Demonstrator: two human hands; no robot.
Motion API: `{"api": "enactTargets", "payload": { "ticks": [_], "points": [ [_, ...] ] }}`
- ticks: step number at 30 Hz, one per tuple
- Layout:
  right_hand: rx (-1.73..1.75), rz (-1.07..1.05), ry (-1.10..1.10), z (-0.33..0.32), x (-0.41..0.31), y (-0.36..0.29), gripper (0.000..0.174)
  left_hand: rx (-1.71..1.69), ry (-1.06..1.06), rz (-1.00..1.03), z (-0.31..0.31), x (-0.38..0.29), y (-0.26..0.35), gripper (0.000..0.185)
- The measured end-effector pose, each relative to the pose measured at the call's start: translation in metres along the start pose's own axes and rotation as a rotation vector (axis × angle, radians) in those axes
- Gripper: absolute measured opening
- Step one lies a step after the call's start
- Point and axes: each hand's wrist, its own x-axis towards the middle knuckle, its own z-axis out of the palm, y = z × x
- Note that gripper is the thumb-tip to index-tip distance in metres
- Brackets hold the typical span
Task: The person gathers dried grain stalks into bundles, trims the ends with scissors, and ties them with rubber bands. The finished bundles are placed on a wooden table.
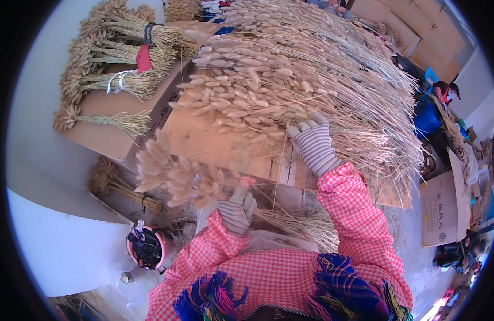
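My left hand (235,212), in a striped glove with a bare fingertip showing, grips a bunch of dried bunny-tail grass (187,176). Its fluffy heads point to the upper left, and the cut stems (295,226) run out to the right below my right forearm. My right hand (316,146), gloved the same way, rests at the near edge of a broad heap of bunny-tail grass (279,80) on a wooden board (207,136). Its fingertips touch the heap; whether they pinch a stem is hidden. One thin stem (280,172) slants down beside that hand.
Tied bundles (126,52) lie on a cardboard box (110,108) at left. Below are another bundle (126,188) and a pink bucket (165,248) of black ties. A carton (441,208) and blue bin (427,120) stand at right. Other people (447,92) are farther off.
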Motion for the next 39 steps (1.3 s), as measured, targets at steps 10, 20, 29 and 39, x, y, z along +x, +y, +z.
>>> {"api": "enactTargets", "payload": {
  "ticks": [10,20,29,39],
  "points": [
    [-0.028,0.128,0.146,-0.02,-0.014,0.027,0.018,-0.009,-0.044,0.019,-0.002,0.003,-0.007,0.006],
    [0.222,-0.162,0.15,-0.031,-0.02,-0.051,0.016,-0.055,-0.429,0.058,0.003,0.012,-0.007,0.024],
    [0.188,-0.194,0.114,-0.029,-0.038,-0.024,0.016,-0.192,-0.189,0.001,-0.015,0.023,-0.015,0.033],
    [0.206,-0.145,0.166,-0.044,-0.032,-0.045,0.032,-0.165,-0.033,0.079,-0.012,0.018,-0.012,0.031]
  ]
}}
